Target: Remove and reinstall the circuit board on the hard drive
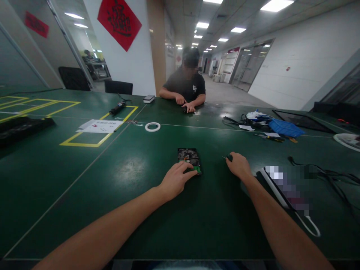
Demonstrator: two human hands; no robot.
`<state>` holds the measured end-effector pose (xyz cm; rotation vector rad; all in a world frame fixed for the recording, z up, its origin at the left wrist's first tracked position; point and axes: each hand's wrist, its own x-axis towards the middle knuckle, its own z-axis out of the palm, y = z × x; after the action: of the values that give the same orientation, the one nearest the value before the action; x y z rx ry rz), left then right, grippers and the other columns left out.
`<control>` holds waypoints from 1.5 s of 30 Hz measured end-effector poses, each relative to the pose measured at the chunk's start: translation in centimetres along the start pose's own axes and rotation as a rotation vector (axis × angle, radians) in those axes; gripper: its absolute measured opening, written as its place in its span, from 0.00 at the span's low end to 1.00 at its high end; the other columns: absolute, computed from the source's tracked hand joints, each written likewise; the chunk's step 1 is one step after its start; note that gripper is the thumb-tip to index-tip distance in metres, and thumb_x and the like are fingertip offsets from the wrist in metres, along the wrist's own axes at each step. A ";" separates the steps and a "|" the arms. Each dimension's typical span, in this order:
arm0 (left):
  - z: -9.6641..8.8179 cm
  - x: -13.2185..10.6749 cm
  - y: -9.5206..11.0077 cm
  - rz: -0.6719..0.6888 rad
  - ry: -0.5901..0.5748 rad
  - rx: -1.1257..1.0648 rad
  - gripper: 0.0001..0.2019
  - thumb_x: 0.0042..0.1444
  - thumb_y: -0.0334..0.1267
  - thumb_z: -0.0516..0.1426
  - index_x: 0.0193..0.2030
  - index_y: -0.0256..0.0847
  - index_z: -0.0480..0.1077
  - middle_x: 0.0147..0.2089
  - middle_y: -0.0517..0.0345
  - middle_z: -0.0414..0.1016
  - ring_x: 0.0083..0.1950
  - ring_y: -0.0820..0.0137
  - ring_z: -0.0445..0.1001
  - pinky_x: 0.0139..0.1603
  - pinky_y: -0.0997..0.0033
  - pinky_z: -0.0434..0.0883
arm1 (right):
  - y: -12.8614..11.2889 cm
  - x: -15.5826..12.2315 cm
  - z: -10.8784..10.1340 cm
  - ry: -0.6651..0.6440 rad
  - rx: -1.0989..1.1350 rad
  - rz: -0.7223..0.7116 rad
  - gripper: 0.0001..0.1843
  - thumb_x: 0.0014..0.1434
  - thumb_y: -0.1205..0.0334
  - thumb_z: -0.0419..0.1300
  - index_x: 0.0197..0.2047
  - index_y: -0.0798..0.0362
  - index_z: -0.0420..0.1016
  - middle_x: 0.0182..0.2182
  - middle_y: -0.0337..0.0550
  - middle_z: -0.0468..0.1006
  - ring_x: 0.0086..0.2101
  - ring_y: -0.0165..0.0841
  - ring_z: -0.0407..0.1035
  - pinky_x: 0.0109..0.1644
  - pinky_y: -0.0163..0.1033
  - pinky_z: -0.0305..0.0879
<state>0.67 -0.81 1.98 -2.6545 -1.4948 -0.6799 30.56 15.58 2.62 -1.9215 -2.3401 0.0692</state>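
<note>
A hard drive [189,154] lies flat on the green table, its green circuit board partly showing. My left hand [177,178] is over its near end, fingers and thumb curled onto it and gripping it; part of the drive is hidden beneath them. To the right of the drive and apart from it, my right hand [238,165] is closed around a small screwdriver [229,158] with a dark handle. Its thin tip points left, toward the drive, and most of the handle is hidden in my palm.
A roll of white tape [152,127] lies beyond the drive. A white pouch [277,187] with a strap sits beside my right forearm, near black cables [332,174]. Tools and a blue bag [287,127] are at the far right. Across the table sits a person [185,84].
</note>
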 end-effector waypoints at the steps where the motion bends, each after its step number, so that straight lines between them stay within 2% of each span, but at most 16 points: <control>1: -0.1 -0.1 0.0 -0.010 0.009 0.002 0.25 0.62 0.22 0.51 0.62 0.47 0.69 0.62 0.50 0.67 0.62 0.58 0.65 0.60 0.53 0.68 | -0.1 0.0 -0.1 -0.013 0.010 0.005 0.17 0.68 0.53 0.53 0.48 0.56 0.75 0.43 0.54 0.77 0.41 0.42 0.74 0.41 0.42 0.67; 7: -0.6 0.1 0.3 -0.093 0.042 0.039 0.13 0.66 0.36 0.57 0.56 0.44 0.72 0.56 0.48 0.72 0.57 0.55 0.68 0.55 0.51 0.70 | -0.8 0.1 -0.4 -0.040 0.040 0.039 0.18 0.68 0.52 0.53 0.49 0.56 0.74 0.44 0.54 0.77 0.41 0.42 0.75 0.42 0.44 0.68; 17: -0.5 0.0 0.0 -0.091 0.027 0.055 0.12 0.66 0.36 0.57 0.55 0.42 0.73 0.55 0.48 0.72 0.56 0.56 0.69 0.53 0.54 0.71 | -0.6 -0.3 -0.9 -0.069 0.019 0.058 0.16 0.67 0.54 0.54 0.45 0.57 0.76 0.42 0.56 0.79 0.40 0.42 0.75 0.41 0.43 0.68; 22: -0.4 0.2 0.2 -0.086 0.043 0.041 0.12 0.66 0.36 0.58 0.54 0.42 0.73 0.56 0.48 0.72 0.58 0.55 0.68 0.56 0.52 0.70 | -0.8 0.2 -0.8 -0.030 -0.018 0.064 0.17 0.66 0.53 0.55 0.47 0.58 0.76 0.43 0.56 0.79 0.43 0.44 0.75 0.42 0.43 0.67; 25: -0.4 0.3 0.2 -0.062 0.037 0.020 0.12 0.66 0.37 0.58 0.55 0.42 0.72 0.56 0.48 0.72 0.59 0.55 0.68 0.58 0.52 0.70 | -1.4 -0.2 -1.5 -0.019 -0.011 0.064 0.16 0.66 0.54 0.55 0.46 0.57 0.76 0.42 0.55 0.79 0.41 0.43 0.74 0.42 0.43 0.66; 27: -0.4 0.3 0.2 -0.052 0.032 0.019 0.13 0.66 0.36 0.57 0.57 0.42 0.71 0.57 0.48 0.72 0.59 0.55 0.68 0.58 0.52 0.70 | -2.4 -1.2 -2.1 0.041 0.037 -0.009 0.15 0.67 0.54 0.55 0.44 0.56 0.76 0.41 0.53 0.79 0.41 0.41 0.74 0.43 0.42 0.66; 29: -0.4 0.3 0.2 -0.049 0.031 0.026 0.14 0.67 0.35 0.56 0.58 0.44 0.71 0.57 0.48 0.72 0.59 0.56 0.68 0.57 0.52 0.69 | -4.2 -2.6 -2.6 0.104 0.140 -0.182 0.14 0.68 0.55 0.54 0.42 0.54 0.76 0.41 0.50 0.79 0.41 0.39 0.73 0.47 0.41 0.66; 32: -0.4 0.3 0.2 -0.041 0.019 0.044 0.14 0.68 0.34 0.54 0.59 0.45 0.72 0.58 0.49 0.72 0.58 0.56 0.68 0.56 0.53 0.69 | -7.5 -4.7 -2.7 0.100 0.293 -0.500 0.10 0.68 0.58 0.54 0.43 0.52 0.75 0.41 0.46 0.78 0.42 0.36 0.72 0.50 0.40 0.65; 34: -0.4 0.3 0.2 -0.041 0.014 0.050 0.14 0.68 0.35 0.53 0.58 0.45 0.72 0.57 0.49 0.72 0.58 0.56 0.68 0.55 0.53 0.69 | -9.2 -5.7 -2.3 0.067 0.315 -0.606 0.08 0.67 0.61 0.55 0.43 0.52 0.74 0.41 0.46 0.77 0.42 0.36 0.71 0.50 0.40 0.65; 39: -0.3 0.3 0.0 -0.034 0.024 0.036 0.14 0.68 0.34 0.54 0.57 0.47 0.73 0.57 0.50 0.73 0.58 0.57 0.68 0.56 0.54 0.69 | -10.5 -6.5 -1.8 0.024 0.235 -0.639 0.06 0.64 0.65 0.58 0.45 0.53 0.74 0.43 0.47 0.75 0.43 0.36 0.71 0.49 0.41 0.67; 45: -0.5 0.4 0.2 -0.029 0.032 0.038 0.13 0.69 0.35 0.54 0.56 0.45 0.74 0.56 0.49 0.73 0.58 0.57 0.69 0.56 0.55 0.69 | -10.9 -6.7 -3.1 -0.015 0.078 -0.639 0.08 0.62 0.64 0.60 0.46 0.52 0.75 0.45 0.48 0.75 0.41 0.38 0.73 0.44 0.41 0.68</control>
<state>0.79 -0.67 2.65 -2.5865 -1.5246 -0.6849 21.62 6.74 6.46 -1.0657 -2.7834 0.1137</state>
